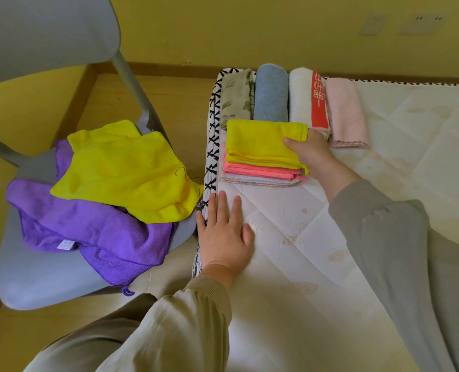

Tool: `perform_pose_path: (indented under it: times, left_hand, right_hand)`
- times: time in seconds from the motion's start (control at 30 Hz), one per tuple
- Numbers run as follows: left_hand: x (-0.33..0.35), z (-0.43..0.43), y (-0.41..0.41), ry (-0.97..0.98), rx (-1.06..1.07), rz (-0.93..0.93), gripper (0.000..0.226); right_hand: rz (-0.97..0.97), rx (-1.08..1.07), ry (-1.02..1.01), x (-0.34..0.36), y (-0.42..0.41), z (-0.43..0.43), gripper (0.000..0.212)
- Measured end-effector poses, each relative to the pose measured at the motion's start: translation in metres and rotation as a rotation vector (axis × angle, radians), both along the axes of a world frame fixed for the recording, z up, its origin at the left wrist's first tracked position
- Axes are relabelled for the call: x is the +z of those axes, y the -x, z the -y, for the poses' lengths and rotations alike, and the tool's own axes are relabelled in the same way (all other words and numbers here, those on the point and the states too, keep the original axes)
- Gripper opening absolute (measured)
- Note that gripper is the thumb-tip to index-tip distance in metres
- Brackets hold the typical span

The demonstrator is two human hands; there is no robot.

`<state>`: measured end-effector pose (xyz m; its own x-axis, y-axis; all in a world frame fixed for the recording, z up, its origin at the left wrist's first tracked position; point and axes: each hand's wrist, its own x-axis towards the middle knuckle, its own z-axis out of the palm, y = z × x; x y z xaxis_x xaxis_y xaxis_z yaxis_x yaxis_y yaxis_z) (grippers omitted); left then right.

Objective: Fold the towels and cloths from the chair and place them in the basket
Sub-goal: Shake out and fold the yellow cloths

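Note:
A folded yellow cloth (260, 142) lies on top of a folded pink cloth (260, 171) and a white one on the mattress (317, 264). My right hand (310, 151) grips the yellow cloth's right edge, thumb on top. My left hand (224, 234) rests flat and open on the mattress near its left edge, holding nothing. On the grey chair (35, 277) to the left lie an unfolded yellow cloth (123, 170) and, under it, crumpled purple cloths (94, 232). No basket is in view.
Behind the stack, four folded towels lie in a row: leaf-patterned green (236, 99), blue (271, 93), white with a red band (307, 96) and pale pink (345, 114). The yellow wall is just behind. Wooden bed frame rails run beside the chair.

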<state>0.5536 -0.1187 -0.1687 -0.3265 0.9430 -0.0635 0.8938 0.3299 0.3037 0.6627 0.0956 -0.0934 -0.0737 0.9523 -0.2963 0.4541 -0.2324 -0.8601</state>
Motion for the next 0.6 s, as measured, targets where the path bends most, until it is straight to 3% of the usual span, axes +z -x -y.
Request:
perform_pose_path:
  times: [0.33,0.6]
  left_hand:
    - [-0.001,-0.001,-0.001,-0.014,0.011,-0.004,0.065]
    - [-0.001,-0.001,0.000,-0.008,0.003,-0.018,0.065]
  right_hand:
    - [-0.414,0.067,-0.076,0.056,0.022,-0.004,0.023]
    - [-0.274,-0.053,0.304,-0.015,-0.013,-0.006,0.042]
